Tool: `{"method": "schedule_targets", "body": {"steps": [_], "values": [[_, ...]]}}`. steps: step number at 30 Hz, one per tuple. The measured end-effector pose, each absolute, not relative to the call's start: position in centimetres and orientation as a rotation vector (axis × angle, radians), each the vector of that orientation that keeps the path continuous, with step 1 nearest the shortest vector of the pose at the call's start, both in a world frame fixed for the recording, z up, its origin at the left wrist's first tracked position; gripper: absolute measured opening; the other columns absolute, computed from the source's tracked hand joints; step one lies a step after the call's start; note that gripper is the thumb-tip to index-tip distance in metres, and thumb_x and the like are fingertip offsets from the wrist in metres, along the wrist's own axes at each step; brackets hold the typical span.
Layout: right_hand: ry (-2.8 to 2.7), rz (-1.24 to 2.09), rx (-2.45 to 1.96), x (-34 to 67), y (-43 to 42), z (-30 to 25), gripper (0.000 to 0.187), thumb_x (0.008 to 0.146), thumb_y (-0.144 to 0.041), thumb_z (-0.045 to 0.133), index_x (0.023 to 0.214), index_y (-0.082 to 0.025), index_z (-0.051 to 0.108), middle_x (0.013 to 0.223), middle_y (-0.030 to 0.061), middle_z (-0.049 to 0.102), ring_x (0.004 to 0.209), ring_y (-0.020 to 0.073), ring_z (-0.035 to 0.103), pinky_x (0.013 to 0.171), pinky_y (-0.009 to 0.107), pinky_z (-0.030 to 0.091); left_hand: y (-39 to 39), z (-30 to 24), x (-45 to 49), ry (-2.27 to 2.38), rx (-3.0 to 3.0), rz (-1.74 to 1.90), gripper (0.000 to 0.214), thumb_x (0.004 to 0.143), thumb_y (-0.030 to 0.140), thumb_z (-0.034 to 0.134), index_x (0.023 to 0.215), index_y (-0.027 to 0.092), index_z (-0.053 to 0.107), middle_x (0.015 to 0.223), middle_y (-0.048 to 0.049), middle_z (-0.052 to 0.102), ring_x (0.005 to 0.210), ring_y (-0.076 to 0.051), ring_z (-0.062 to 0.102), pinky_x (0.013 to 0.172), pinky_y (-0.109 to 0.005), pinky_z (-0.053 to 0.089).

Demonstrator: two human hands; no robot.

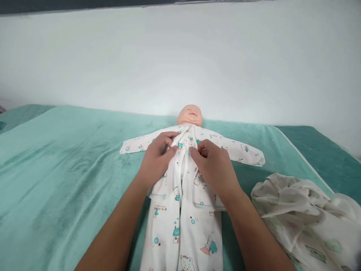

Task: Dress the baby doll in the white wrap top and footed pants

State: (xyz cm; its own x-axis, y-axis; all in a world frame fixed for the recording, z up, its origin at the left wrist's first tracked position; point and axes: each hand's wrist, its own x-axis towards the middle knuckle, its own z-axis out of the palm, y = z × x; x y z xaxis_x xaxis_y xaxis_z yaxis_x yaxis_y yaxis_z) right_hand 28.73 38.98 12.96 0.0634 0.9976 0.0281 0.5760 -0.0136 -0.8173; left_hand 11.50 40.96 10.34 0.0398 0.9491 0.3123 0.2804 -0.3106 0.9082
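Note:
A baby doll (190, 115) lies on its back, dressed in a white printed baby jacket (239, 151) with both sleeves stretched out sideways. White printed pants (197, 235) cover its lower part and run to the bottom edge of the view. My left hand (159, 154) pinches the jacket's front edge on the left of the chest. On the other side of the front opening, my right hand (212, 162) pinches the opposite edge. Between my hands the two edges lie close together, with a narrow gap lower down. My fingertips partly hide the cloth they grip.
A teal blanket (70, 169) spreads under the doll, with soft folds on the left. Crumpled white printed cloth (301, 218) lies at the lower right, close to my right forearm. Behind the doll's head rises a white wall (180, 56).

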Motion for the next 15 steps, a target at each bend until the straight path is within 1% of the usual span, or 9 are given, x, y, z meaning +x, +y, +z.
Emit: {"method": "schedule_targets", "body": {"steps": [1,2,3,4,5,6,10,13,15], "values": [[-1.581,0.774,-1.664,29.1,39.2,12.8,0.03,0.088,-0.042,0.054,0.067,-0.025,0.042,0.051,-0.0058,0.046,0.046,0.0131,0.043,0.051,0.027,0.031,41.2,10.1,11.1,1.292,1.52,1.374,0.017,0.083,0.028,0.061,0.074,0.022,0.049,0.112,-0.0026,0.07,0.103,-0.022,0.063,0.077,-0.032,0.051],[-1.568,0.734,-1.669,29.8,39.6,12.6,0.03,0.088,-0.042,0.053,0.066,-0.025,0.043,0.053,-0.005,0.048,0.049,0.0134,0.044,0.052,0.028,0.032,41.6,9.9,10.6,1.348,1.358,1.437,0.017,0.081,0.029,0.063,0.073,0.022,0.049,0.094,-0.0012,0.069,0.086,-0.019,0.063,0.069,-0.03,0.049],[-1.561,0.677,-1.692,30.7,40.0,12.4,0.03,0.088,-0.042,0.053,0.065,-0.024,0.044,0.055,-0.004,0.05,0.052,0.0139,0.045,0.054,0.028,0.032,42.0,9.6,9.9,1.404,1.19,1.491,0.019,0.079,0.029,0.064,0.071,0.021,0.049,0.078,0.0011,0.061,0.071,-0.015,0.057,0.06,-0.027,0.045],[-1.561,0.603,-1.741,31.8,40.4,12.3,0.03,0.087,-0.041,0.052,0.064,-0.024,0.045,0.057,-0.0027,0.052,0.056,0.0147,0.046,0.056,0.029,0.033,42.5,9.4,9.1,1.457,1.036,1.53,0.02,0.077,0.03,0.065,0.07,0.021,0.049,0.066,0.0033,0.051,0.06,-0.013,0.048,0.052,-0.026,0.039],[-1.571,0.53,-1.815,33.2,40.9,12.1,0.029,0.086,-0.04,0.052,0.062,-0.024,0.046,0.059,-0.0012,0.054,0.059,0.0157,0.046,0.058,0.029,0.032,43.0,9.1,8.1,1.481,0.908,1.567,0.022,0.075,0.029,0.066,0.067,0.021,0.047,0.061,0.0048,0.042,0.054,-0.011,0.041,0.048,-0.025,0.033],[-1.595,0.475,-1.918,34.7,41.3,11.9,0.029,0.086,-0.039,0.051,0.061,-0.024,0.047,0.061,0.0002,0.056,0.061,0.0167,0.047,0.059,0.03,0.032,43.6,8.8,7.2,1.469,0.809,1.603,0.023,0.074,0.028,0.065,0.066,0.021,0.045,0.061,0.0051,0.039,0.054,-0.01,0.038,0.048,-0.025,0.032],[-1.498,0.265,-2.341,40.4,42.2,11.7,0.022,0.082,-0.034,0.054,0.063,-0.024,0.052,0.067,0.0047,0.059,0.06,0.0192,0.045,0.06,0.034,0.03,45.1,8.1,4.1,1.566,0.665,1.647,0.018,0.069,0.02,0.063,0.068,0.021,0.045,0.061,0.0058,0.041,0.054,-0.01,0.039,0.049,-0.025,0.033],[-1.42,0.248,-2.26,41.3,42.3,11.6,0.021,0.084,-0.035,0.054,0.066,-0.024,0.052,0.068,0.0044,0.06,0.063,0.0203,0.05,0.062,0.035,0.034,45.4,7.8,3.8,1.672,0.687,1.672,0.017,0.068,0.02,0.066,0.072,0.021,0.049,0.063,0.0062,0.043,0.054,-0.01,0.039,0.05,-0.025,0.033],[-1.423,0.242,-2.044,39.9,42.3,11.3,0.02,0.087,-0.039,0.056,0.074,-0.024,0.054,0.074,0.0041,0.063,0.069,0.021,0.055,0.067,0.034,0.039,45.2,7.6,4.6,1.78,0.871,1.704,0.017,0.071,0.022,0.068,0.081,0.021,0.054,0.073,0.0039,0.052,0.063,-0.012,0.048,0.057,-0.026,0.04]]}}
